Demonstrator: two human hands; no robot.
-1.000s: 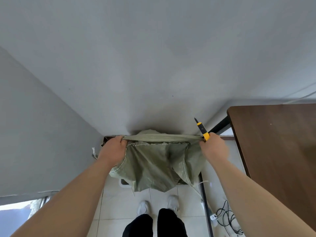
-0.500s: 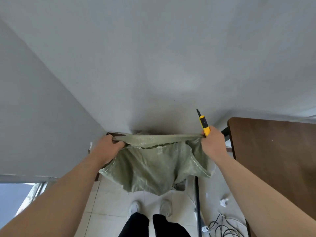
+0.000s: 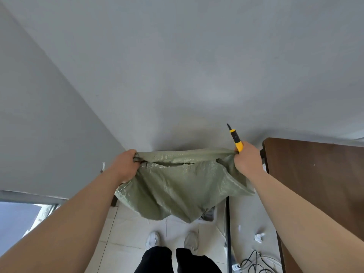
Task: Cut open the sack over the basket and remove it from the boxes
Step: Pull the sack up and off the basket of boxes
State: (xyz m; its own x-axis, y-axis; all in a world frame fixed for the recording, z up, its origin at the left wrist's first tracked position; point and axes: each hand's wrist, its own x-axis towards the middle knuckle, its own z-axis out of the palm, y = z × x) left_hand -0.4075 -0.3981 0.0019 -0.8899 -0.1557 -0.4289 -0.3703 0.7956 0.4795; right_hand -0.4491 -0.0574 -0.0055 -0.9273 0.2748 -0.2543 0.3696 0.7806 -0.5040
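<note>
A green woven sack [image 3: 177,190] hangs stretched between both hands at chest height, its top edge pulled taut and its body drooping toward the floor. My left hand [image 3: 126,164] grips the sack's left corner. My right hand [image 3: 246,158] grips the right corner together with a yellow utility knife [image 3: 236,140], whose blade points up and away. The sack hides the basket and boxes; only a bit of something grey shows under its lower right edge [image 3: 206,213].
A dark wooden table [image 3: 315,184] stands close on the right, with a black metal leg [image 3: 228,233] beside my feet. Cables and a power strip [image 3: 254,263] and crumpled paper [image 3: 259,237] lie on the tiled floor. Grey walls are ahead and at left.
The sack has risen higher and is stretched flatter between my hands. The view has tilted so more floor shows under it. Both grips are unchanged.
</note>
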